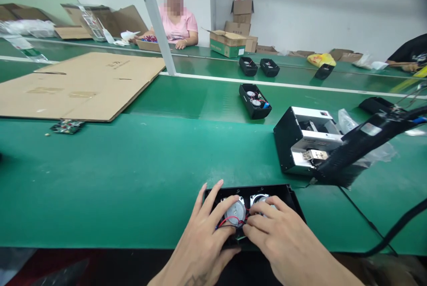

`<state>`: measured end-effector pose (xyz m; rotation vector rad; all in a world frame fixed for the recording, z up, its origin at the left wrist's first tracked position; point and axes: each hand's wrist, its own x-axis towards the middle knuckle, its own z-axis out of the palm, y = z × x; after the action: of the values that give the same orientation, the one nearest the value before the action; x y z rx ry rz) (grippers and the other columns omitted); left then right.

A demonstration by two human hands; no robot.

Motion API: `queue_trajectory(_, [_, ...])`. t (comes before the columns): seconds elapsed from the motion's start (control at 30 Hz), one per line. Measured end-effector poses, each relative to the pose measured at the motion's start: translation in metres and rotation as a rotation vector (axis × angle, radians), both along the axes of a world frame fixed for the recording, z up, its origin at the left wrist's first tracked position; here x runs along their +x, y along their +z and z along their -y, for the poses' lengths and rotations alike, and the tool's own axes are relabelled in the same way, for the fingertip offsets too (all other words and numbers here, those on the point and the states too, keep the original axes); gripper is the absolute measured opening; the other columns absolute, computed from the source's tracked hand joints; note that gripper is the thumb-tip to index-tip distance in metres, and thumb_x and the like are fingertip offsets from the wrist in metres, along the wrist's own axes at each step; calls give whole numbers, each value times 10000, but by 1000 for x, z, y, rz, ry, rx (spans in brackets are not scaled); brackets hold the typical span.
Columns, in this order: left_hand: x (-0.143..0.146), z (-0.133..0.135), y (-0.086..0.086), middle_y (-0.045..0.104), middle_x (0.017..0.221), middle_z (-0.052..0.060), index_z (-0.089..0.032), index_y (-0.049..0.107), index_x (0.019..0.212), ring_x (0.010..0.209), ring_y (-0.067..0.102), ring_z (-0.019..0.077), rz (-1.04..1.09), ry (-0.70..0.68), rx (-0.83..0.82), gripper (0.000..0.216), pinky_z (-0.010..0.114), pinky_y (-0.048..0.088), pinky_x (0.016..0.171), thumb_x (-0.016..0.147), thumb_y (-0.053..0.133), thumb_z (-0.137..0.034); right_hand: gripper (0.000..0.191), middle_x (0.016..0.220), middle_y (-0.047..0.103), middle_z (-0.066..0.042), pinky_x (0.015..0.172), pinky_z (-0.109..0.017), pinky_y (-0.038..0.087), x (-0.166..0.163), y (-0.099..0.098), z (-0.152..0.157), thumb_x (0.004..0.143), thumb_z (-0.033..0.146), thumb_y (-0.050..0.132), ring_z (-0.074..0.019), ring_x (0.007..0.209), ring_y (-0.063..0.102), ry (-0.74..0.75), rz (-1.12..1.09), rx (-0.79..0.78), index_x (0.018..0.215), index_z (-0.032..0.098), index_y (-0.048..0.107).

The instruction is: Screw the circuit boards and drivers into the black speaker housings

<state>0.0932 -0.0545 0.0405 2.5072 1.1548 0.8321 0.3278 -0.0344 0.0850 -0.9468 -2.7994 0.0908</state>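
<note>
Two hands on speaker case (287,193), at near edge of green belt (133,179).
Left hand (200,239) open, fingers splayed over left speaker (235,211); right hand (275,230) curled at red wire (229,219), grip unclear.

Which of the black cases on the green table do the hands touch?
The nearest case, at the front edge: left hand and right hand rest on its speakers. The others lie farther back.
</note>
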Motion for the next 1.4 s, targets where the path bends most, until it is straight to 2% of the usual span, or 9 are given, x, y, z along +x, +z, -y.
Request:
queue_trajectory(0.17, [-1,-2,1,662,1544,93,-221,768,1036,1613,357,507,-28,-23,-27,197,884,307,1240,870,868,-185,181,961,823,8,883,-362,481,4,5,2,957,113,684,-175,866,722,12,-17,-107,1067,224,774])
queue_trajectory(0.5, [0,-1,-6,663,1503,157,-194,738,1079,1608,381,488,20,-8,-8,356,863,295,1256,783,923,-125,170,830,757,5,813,-380,505,-4,7,3,984,84,624,-177,713,693,76,-8,10,1017,179,760])
queue_trajectory(0.67, [1,0,-11,682,1500,112,-215,764,1075,1619,370,453,6,-5,57,245,809,232,1314,859,876,-196,324,1145,810,-60,987,-367,538,-1,21,-5,881,56,633,-231,1047,749,48,65,-318,1144,193,763])
queue_trajectory(0.77, [1,1,-12,712,1462,80,-234,786,1061,1601,405,439,-1,-8,59,233,761,226,1337,865,898,-289,358,1277,787,-47,1175,-405,470,2,24,-3,921,81,574,-227,1147,735,-61,-2,-525,1187,237,757])
queue_trajectory(0.87, [-1,-5,-7,721,1458,55,-251,805,1048,1582,420,474,-21,-29,5,239,792,255,1301,853,917,-331,364,1349,757,-39,1255,-460,405,1,20,3,973,125,556,-236,1211,715,-147,-69,-597,1255,272,732])
queue_trajectory(1.03, [-8,-48,25,747,1412,17,-316,844,1018,1556,438,532,-131,-128,-296,277,869,233,1231,779,973,-373,353,1257,771,-39,1129,-466,472,-9,22,-12,933,103,641,-261,1190,706,-204,-49,-560,1229,275,727])
queue_trajectory(1.13, [-10,-86,46,743,1405,-2,-260,825,829,1426,606,448,-125,-148,-501,289,640,385,1234,725,1002,-462,195,1008,786,-27,858,-367,512,-16,34,-44,856,134,726,-230,916,716,-234,4,-548,1025,226,757])
queue_trajectory(1.23, [-10,-114,58,785,1196,-3,-194,710,628,1087,749,279,-92,-223,-658,449,337,529,917,667,1011,-525,91,769,707,26,578,-287,373,-18,44,-73,797,207,790,-150,645,576,-236,6,-650,874,228,746])
queue_trajectory(1.4, [-9,-130,62,727,914,-17,-181,603,559,788,651,166,-58,-273,-758,511,282,415,632,658,993,-495,148,734,693,25,556,-278,341,-17,47,-82,786,213,777,-146,611,533,-216,-6,-622,930,248,773])
